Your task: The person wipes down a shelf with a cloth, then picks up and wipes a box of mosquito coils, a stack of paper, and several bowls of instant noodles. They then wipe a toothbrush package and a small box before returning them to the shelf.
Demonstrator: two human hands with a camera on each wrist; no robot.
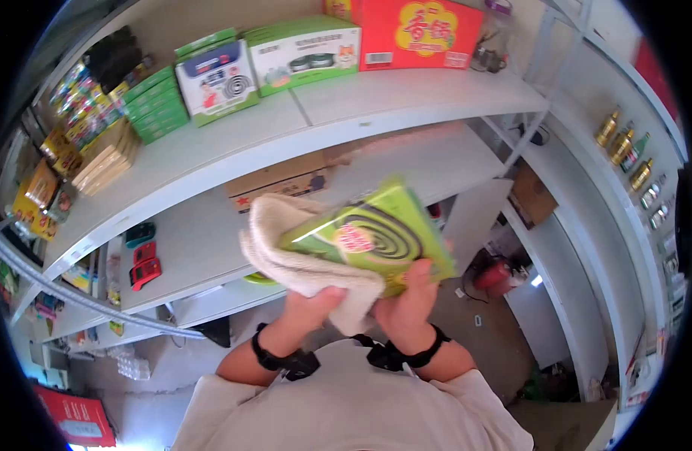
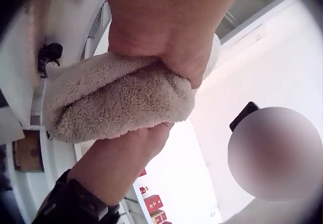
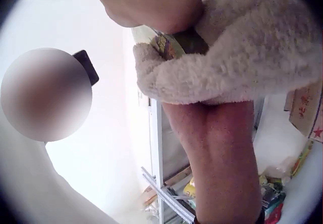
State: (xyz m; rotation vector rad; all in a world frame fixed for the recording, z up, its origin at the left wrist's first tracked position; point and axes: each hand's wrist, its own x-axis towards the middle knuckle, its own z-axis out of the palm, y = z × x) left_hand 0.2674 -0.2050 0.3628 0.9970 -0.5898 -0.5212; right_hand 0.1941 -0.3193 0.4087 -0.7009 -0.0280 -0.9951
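A folded cream towel with a fluffy pile hangs in my left hand, thumb laid over its near side. My right hand grips a flat green mosquito coil box by its lower right corner, thumb on the printed face. The box is tilted, and its left end lies against the towel's fold. In the left wrist view the towel covers the left fingers. From the right wrist, a strip of the box shows between the hand and the towel.
Ahead stands a grey shelf unit. Its top board carries green stacked boxes, a white-and-green coil box, a green carton and a red carton. Bottles line a rack at right. A red fire extinguisher stands low.
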